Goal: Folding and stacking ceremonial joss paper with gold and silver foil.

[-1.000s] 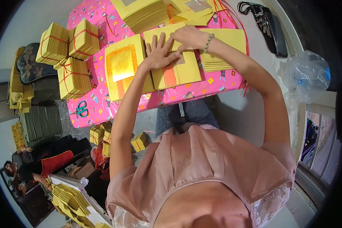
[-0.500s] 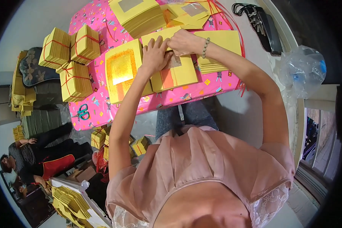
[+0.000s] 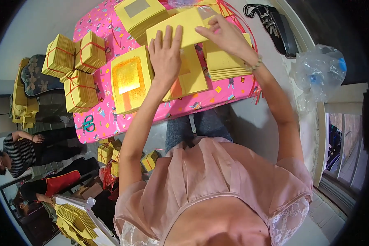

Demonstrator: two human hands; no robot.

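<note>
My left hand (image 3: 165, 55) lies flat with its fingers stretched out on a folded yellow paper sheet (image 3: 182, 25). At that sheet's right end is my right hand (image 3: 229, 39), thumb stretched onto the paper and fingers loosely bent and apart. A beaded bracelet circles the right wrist. Under the hands sits a stack of yellow paper (image 3: 192, 80) with an orange stripe, partly hidden by my left hand. Left of it is a stack with a gold-and-orange square print (image 3: 129, 78). A plain yellow stack (image 3: 223, 61) lies below my right hand.
Bundles tied with red string (image 3: 81, 92) stand at the pink table cover's (image 3: 104, 123) left side, near green-handled scissors (image 3: 88, 123). A tall yellow stack (image 3: 141, 18) sits at the back. Keys (image 3: 270, 22) and a clear plastic bag (image 3: 322, 67) lie right. Two people are at lower left.
The folded sheet has turned and shifted up off the middle stack. My right hand has moved right, its fingers loosening. My left hand has flattened onto the sheet.
</note>
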